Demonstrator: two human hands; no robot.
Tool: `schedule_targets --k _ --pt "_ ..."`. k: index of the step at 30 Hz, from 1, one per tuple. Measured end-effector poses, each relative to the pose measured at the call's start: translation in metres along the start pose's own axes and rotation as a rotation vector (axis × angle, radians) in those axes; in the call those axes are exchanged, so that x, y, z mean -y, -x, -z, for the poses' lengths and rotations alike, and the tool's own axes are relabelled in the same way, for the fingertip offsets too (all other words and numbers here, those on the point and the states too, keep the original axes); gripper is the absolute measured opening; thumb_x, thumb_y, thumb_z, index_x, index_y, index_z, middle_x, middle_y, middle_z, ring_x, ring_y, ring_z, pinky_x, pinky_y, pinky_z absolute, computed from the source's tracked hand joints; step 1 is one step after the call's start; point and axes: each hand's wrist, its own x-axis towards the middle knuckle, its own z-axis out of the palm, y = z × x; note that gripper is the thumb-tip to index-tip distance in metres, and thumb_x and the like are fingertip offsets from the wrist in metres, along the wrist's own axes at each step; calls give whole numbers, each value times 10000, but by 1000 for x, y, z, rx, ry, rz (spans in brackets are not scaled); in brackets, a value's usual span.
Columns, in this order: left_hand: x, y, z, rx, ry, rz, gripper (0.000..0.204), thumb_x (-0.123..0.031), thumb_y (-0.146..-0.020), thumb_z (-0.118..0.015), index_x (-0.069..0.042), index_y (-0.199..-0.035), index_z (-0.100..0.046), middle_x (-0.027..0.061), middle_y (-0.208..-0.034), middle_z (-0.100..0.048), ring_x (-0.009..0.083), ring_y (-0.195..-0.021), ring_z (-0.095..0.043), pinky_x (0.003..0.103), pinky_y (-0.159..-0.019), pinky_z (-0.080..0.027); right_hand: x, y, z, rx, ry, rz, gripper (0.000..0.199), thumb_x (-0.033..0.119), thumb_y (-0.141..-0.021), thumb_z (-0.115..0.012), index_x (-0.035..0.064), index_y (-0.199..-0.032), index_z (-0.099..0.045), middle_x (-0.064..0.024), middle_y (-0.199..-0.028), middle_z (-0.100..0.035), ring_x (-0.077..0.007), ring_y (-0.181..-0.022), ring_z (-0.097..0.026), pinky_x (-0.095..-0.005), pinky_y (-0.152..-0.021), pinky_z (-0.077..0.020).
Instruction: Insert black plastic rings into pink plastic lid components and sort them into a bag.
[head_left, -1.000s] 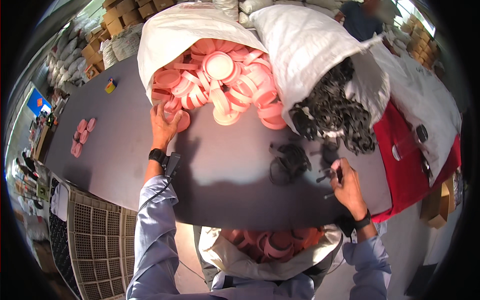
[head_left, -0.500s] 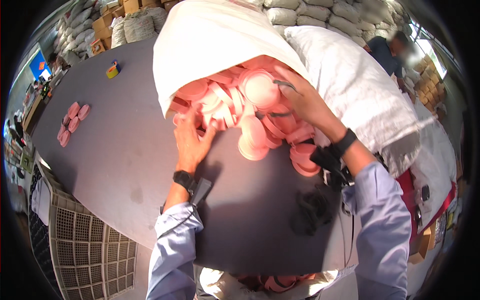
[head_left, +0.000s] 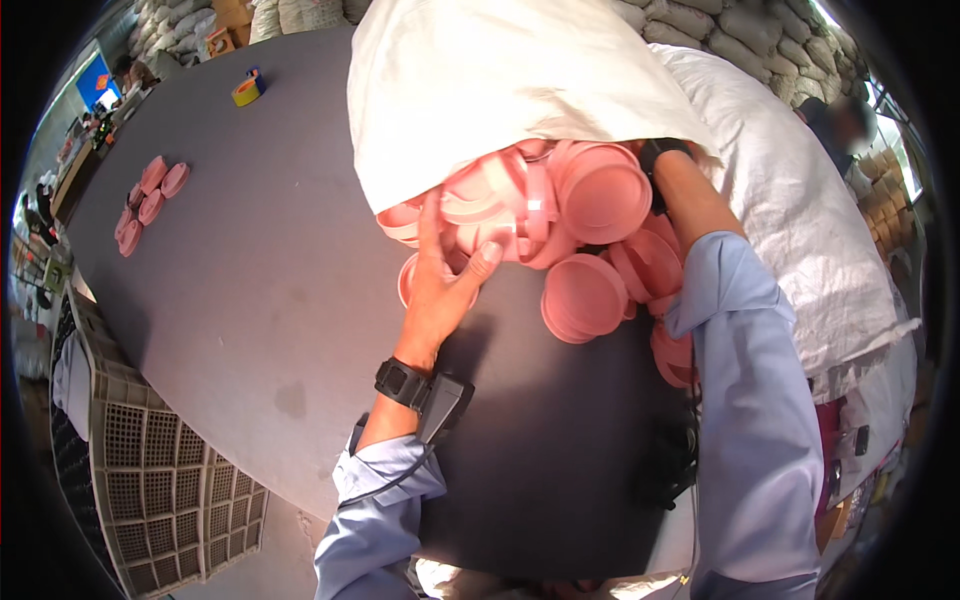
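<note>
A white woven sack (head_left: 500, 80) lies on the dark table with its mouth toward me. Round pink plastic lids or shallow cases (head_left: 605, 195) fill the mouth, and several spill onto the tabletop. My left hand (head_left: 438, 295) rests against the pink pieces at the left of the opening, thumb and fingers spread, gripping nothing I can make out. At the right side of the opening my right wrist (head_left: 692, 190) goes in under the sack's edge. The right hand's fingers are hidden inside the sack.
A small group of pink pieces (head_left: 150, 200) lies far left on the table (head_left: 250, 250), with a yellow tape roll (head_left: 246, 92) beyond. Another full white sack (head_left: 780, 220) stands at the right. A plastic crate (head_left: 150, 480) is below the table's left edge. A person (head_left: 838, 125) is at the far right.
My right hand has moved from the pink pieces into the sack's mouth. The left hand stays at the opening, fingers spread. The head view has shifted, and the sack and pieces look closer.
</note>
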Motion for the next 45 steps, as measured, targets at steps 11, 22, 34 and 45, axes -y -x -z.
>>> schedule_targets --k 11,22,34,45 --pt "-23 85 -7 -158 23 118 667 -345 -989 -774 -82 -1503 -438 93 -1313 -633 170 -1178 -613 336 -1030 -492 89 136 23 325 116 48 222 256 -965 -584 154 -1051 -761 -140 -1003 -748 -306 -985 -743 -462 -787 -580" --pt "-57 155 4 -141 -16 175 694 -181 -989 -764 9 -1552 -405 139 -1214 -710 176 -1067 -681 331 -942 -561 87 204 37 321 -189 253 376 238 -1016 -557 113 -1331 -720 -180 -1363 -690 -306 -1210 -674 -410 -1015 -536" --pt "-67 81 76 -183 -719 -95 779 -429 -925 -799 -36 -1532 -510 212 -1458 -610 340 -1326 -599 440 -1046 -509 18 160 94 -20 -329 271 454 126 -1014 -519 62 -1453 -618 -164 -1407 -651 -274 -1306 -596 -356 -1123 -440" --pt "1 -45 90 -204 -321 -84 812 -336 -901 -805 -37 -1570 -455 186 -1395 -637 271 -1168 -660 358 -1014 -535 82 49 52 -5 -563 -121 564 458 -1045 -542 60 -1432 -639 -81 -1335 -694 -147 -1147 -629 -306 -1000 -480"
